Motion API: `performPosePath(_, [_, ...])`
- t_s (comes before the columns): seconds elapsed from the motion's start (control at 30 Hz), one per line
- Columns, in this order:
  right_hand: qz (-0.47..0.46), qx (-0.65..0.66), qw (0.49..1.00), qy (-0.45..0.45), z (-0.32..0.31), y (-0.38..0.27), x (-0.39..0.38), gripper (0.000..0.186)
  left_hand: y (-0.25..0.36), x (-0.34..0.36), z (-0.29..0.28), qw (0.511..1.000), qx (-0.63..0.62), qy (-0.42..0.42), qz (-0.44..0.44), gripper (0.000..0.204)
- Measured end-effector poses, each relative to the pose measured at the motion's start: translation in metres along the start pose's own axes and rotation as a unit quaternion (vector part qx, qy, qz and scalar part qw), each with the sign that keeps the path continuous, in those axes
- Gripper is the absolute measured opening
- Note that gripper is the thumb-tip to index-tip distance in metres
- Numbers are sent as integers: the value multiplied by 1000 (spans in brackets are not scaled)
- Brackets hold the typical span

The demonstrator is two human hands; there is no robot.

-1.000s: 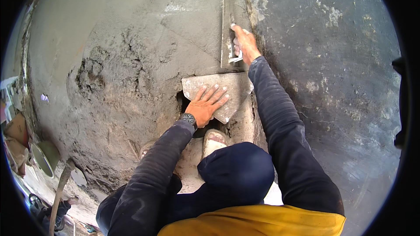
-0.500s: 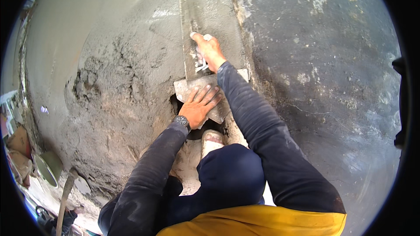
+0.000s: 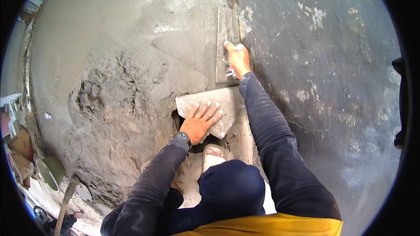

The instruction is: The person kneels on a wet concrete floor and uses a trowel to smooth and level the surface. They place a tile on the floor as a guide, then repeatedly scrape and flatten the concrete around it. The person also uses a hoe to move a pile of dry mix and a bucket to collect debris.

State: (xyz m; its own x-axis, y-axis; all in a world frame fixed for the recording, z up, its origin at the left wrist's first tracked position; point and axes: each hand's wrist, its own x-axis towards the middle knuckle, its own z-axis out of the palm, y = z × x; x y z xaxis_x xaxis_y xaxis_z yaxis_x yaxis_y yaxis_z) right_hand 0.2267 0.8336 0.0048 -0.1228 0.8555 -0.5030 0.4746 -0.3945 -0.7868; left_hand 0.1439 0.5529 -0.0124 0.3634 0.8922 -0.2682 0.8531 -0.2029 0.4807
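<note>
My right hand [image 3: 239,59] is wrapped round the handle of a long rectangular trowel [image 3: 224,30], its blade flat on wet grey mortar [image 3: 144,39] beside the edge of the dark floor. Fingers spread, my left hand [image 3: 197,124] lies flat on a pale, angular slab piece [image 3: 218,100]. A watch sits on that wrist. Under the slab's near side a dark hollow [image 3: 176,120] shows. The slab's left half is partly covered by my hand. Beyond the slab, the trowel's near end is slightly apart from its far edge.
The dark, stained floor [image 3: 323,83] stretches along the right. Rough, lumpy mortar [image 3: 98,91] lies to the left. At the lower left are a greenish bucket [image 3: 51,170] and a wooden handle [image 3: 65,203]. My sandalled foot [image 3: 214,154] stands just below the slab.
The trowel has moved right with my right hand, off the middle of the mortar to its border with the dark floor. My left hand stays on the slab.
</note>
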Motion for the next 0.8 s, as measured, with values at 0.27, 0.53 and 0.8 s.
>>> performPosePath(0.27, [49, 96, 988, -114, 41, -21, 17, 45, 1, -1, 2, 1000, 9, 1, 4, 81])
performPosePath(0.53, [14, 145, 989, -5, 25, -9, 2, 37, 3, -2, -2, 1000, -9, 0, -6, 79])
performPosePath(0.8, [-64, -43, 952, -296, 133, -44, -16, 38, -4, -4, 17, 998, -8, 67, 19, 93])
